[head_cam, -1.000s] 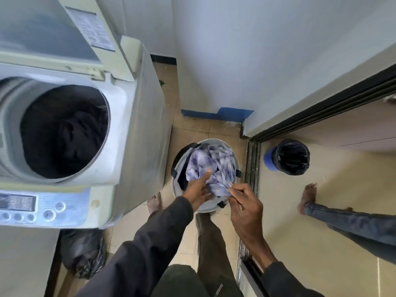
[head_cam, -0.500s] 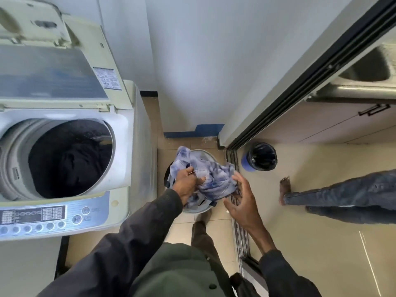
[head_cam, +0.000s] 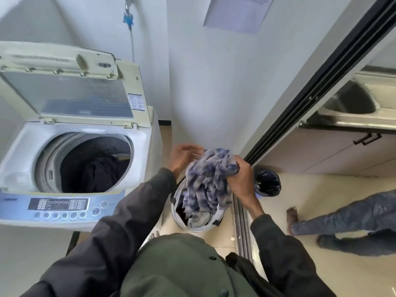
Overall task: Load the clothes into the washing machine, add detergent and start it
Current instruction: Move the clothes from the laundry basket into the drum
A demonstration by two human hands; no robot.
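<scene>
Lifting is the step we judge to be in hand, and the head view is the only one we have. Our right hand is clenched round the bunched top of a blue-and-white patterned cloth garment. The rest of the garment hangs below that fist, with its tail down inside the round white laundry basket beneath both hands. Our left hand is just left of the bunch with its fingers curved. It is blurred, so we cannot tell whether it pinches the cloth or only hovers beside it.

To the left of the left hand stands the cream top-loading washing machine with its clear-panelled lid raised. Dark clothes already lie in its drum.

To do this well, we should raise the fist until the tail clears the basket rim. Then we gather the hanging part with the left hand, so nothing drags or catches on other laundry below. We carry the bundle leftward over the machine's white rim and let go only above the drum's middle, so no sleeve drapes over the edge.

A black-lined bin stands just right of the right hand. Another person's leg in jeans is farther right, so we swing left, away from both. We see no detergent.
</scene>
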